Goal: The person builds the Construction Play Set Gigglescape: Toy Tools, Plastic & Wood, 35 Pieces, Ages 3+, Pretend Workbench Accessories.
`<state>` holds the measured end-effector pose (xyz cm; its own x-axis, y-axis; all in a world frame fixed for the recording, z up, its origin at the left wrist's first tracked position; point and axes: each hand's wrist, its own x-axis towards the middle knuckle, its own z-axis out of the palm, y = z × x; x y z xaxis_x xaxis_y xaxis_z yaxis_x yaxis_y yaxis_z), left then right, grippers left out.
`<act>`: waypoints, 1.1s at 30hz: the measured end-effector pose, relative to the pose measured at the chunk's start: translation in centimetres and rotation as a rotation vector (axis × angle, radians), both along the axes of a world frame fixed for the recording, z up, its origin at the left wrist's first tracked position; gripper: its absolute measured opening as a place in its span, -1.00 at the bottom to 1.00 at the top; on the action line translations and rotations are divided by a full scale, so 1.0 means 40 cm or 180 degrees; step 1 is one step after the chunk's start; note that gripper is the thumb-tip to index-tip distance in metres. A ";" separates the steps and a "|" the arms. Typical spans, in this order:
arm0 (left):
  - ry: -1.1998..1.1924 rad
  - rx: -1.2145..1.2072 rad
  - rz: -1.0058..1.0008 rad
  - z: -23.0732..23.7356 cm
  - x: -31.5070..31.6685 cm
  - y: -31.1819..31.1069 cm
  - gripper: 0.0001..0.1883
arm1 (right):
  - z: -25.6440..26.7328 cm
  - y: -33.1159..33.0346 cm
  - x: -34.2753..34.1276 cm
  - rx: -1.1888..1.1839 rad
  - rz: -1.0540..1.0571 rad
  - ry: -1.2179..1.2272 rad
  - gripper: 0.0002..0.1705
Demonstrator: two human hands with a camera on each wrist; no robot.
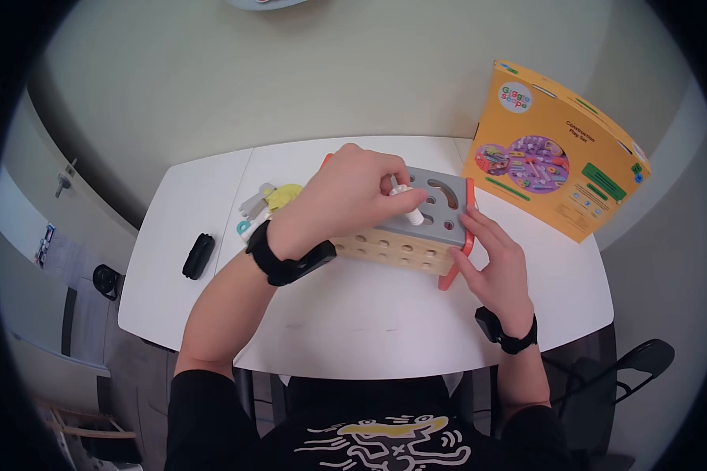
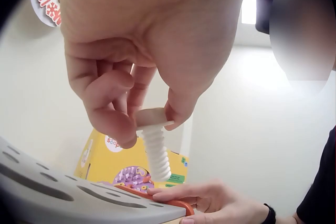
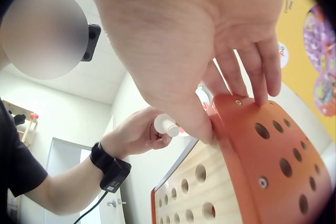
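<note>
My left hand [image 1: 353,188] pinches a white threaded screw [image 1: 412,212] by its head, between thumb and fingers. In the left wrist view the screw [image 2: 156,153] points down above the grey perforated top [image 2: 63,187], not touching it. The toy bench has a grey top [image 1: 448,224], a wooden side [image 1: 385,250] with rows of holes, and red end panels [image 1: 469,204]. My right hand [image 1: 499,271] holds the right-hand red end, thumb on the front side and fingers over the panel [image 3: 273,150].
A yellow box [image 1: 558,149] stands at the back right. Behind my left wrist lie yellow-green [image 1: 284,196], grey and teal pieces. A black case [image 1: 199,256] rests on the white table [image 1: 353,345] at the left.
</note>
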<state>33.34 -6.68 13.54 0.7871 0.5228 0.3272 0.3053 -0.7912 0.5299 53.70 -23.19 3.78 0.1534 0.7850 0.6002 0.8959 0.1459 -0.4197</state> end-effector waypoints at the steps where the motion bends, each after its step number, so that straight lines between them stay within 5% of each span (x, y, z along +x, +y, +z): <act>1: -0.0001 0.0005 -0.0019 -0.003 0.017 -0.002 -0.67 | 0.001 -0.001 0.001 0.0001 0.0012 -0.0019 -0.46; 13: 0.0149 0.0559 -0.0509 -0.039 0.165 -0.012 -0.61 | -0.001 0.000 0.014 0.0030 0.0015 -0.0033 -0.46; 21: 0.0318 0.0770 -0.0825 -0.014 0.160 -0.030 -0.77 | -0.004 0.000 0.018 0.0048 0.0029 -0.0031 -0.47; 31: 0.0121 0.0518 -0.1481 -0.020 0.165 -0.018 -0.78 | -0.002 0.003 0.022 0.0075 0.0009 -0.0061 -0.47; 33: 0.0615 0.0089 -0.1277 0.004 0.167 -0.033 -0.83 | -0.004 0.003 0.024 0.0058 0.0015 -0.0042 -0.47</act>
